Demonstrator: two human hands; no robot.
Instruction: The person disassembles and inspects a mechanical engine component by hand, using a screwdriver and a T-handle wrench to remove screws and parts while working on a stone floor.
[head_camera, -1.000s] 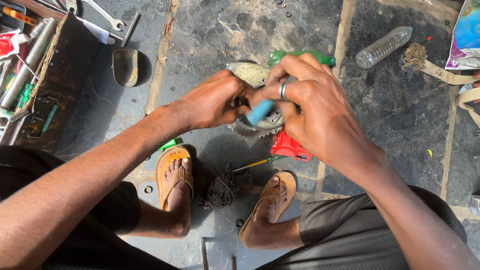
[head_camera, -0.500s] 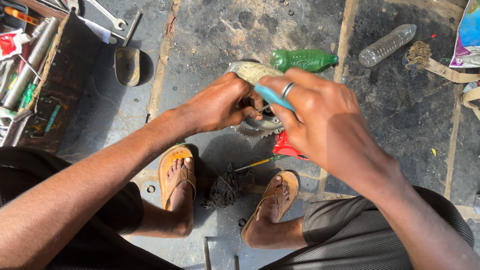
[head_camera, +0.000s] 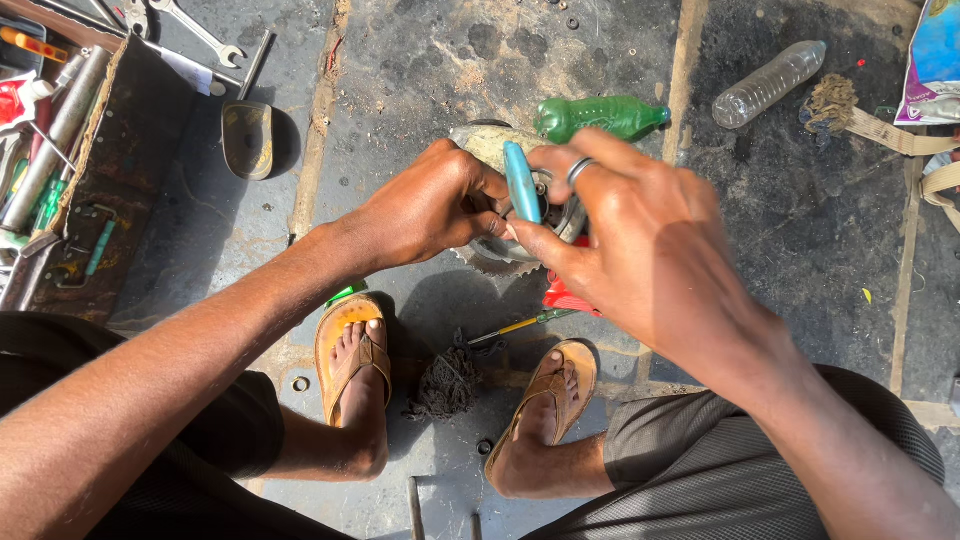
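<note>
My left hand (head_camera: 425, 205) grips a round metal part with a toothed rim (head_camera: 495, 262), held above the concrete floor between my knees. My right hand (head_camera: 640, 240), with a ring on one finger, is closed around a tool with a light blue handle (head_camera: 521, 183) that stands upright against the middle of the metal part. Most of the part is hidden by both hands. A green plastic bottle (head_camera: 600, 115) lies on the floor just beyond my right hand.
An open toolbox (head_camera: 60, 170) with tools stands at the left, wrenches (head_camera: 195, 32) and a small metal scoop (head_camera: 247, 137) beside it. A clear plastic bottle (head_camera: 770, 82) lies at the upper right. A yellow-handled screwdriver (head_camera: 515, 327), a red object (head_camera: 565, 297) and a dark rag (head_camera: 447, 383) lie near my sandalled feet.
The blue-handled tool has swung from slanted to upright in my right hand. The right hand has shifted a little, uncovering the green bottle behind it. The left hand keeps its grip.
</note>
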